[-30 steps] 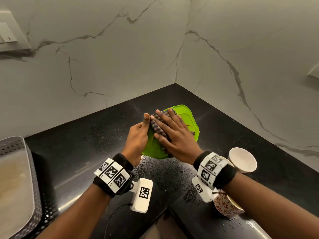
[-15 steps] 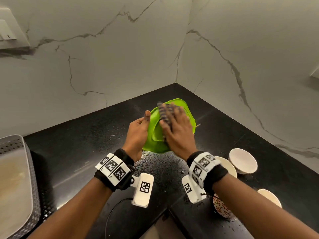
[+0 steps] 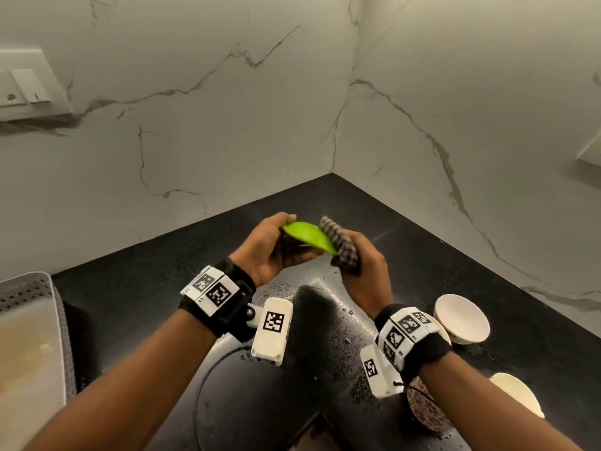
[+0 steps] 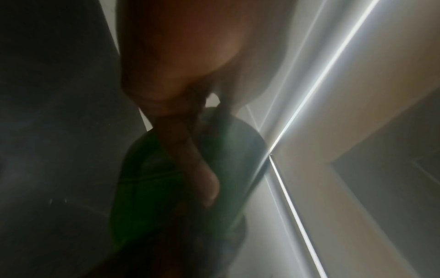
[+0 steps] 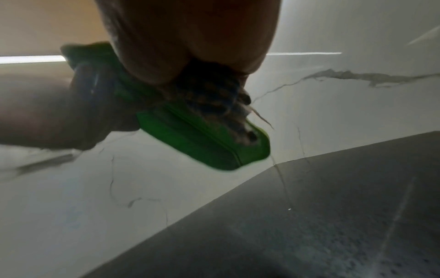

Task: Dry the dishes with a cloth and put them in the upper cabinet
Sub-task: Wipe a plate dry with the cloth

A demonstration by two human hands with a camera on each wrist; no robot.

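- In the head view, the left hand [image 3: 271,247] holds a green plate [image 3: 309,237] by its left edge, thumb over the top and fingers curled beneath, the plate lifted above the black counter [image 3: 130,304] and tilted nearly edge-on toward the camera.
- The right hand [image 3: 364,271] grips a bunched checked cloth [image 3: 340,244], fingers closed round it, and presses it against the plate's right edge.
- The left wrist view is dim and blurred; it shows what the head view hides, the plate's [image 4: 152,188] dark green underside with a finger [image 4: 190,159] of the left hand laid across it.
- The right wrist view shows the plate [image 5: 204,143] from below as a shallow dish with a raised rim, the cloth [image 5: 214,97] wrapped over its upper face and a frayed thread hanging from it; the left hand [image 5: 59,116] appears at the far side of the plate.
- Only the head view shows the rest: water droplets on the counter near the hands, a white bowl [image 3: 461,319] to the right, a second pale bowl [image 3: 517,398] nearer, and a patterned cup [image 3: 426,408] partly hidden beneath the right wrist.
- A grey perforated tray [image 3: 39,288] sits at the left edge, and a switch plate [image 3: 29,84] is mounted on the marble wall [image 3: 227,125] at far left.
- The upper cabinet is not identifiable in any view.
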